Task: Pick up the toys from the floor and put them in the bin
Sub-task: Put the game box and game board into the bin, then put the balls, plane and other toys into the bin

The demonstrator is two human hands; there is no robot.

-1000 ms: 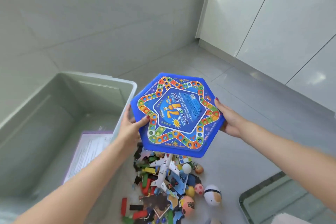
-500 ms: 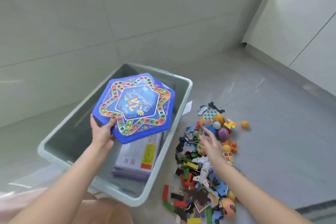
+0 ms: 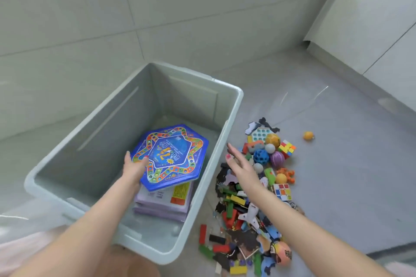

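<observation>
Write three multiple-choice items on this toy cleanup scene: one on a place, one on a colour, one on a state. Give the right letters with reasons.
1. Where is the hexagonal game board?
A. Inside the bin, over the purple booklets
B. On the floor right of the bin
C. Leaning on the wall

2. What colour is the small ball lying apart from the toy pile?
A. Green
B. Orange
C. White

3. What is the right hand doing?
A. Gripping a cube
B. Holding the bin's rim
C. Open over the pile, holding nothing

Key: 1 A, the board sits within the bin's walls, gripped by the left hand. 2 B, it is orange on grey floor. 3 C, its fingers are spread and empty.
</observation>
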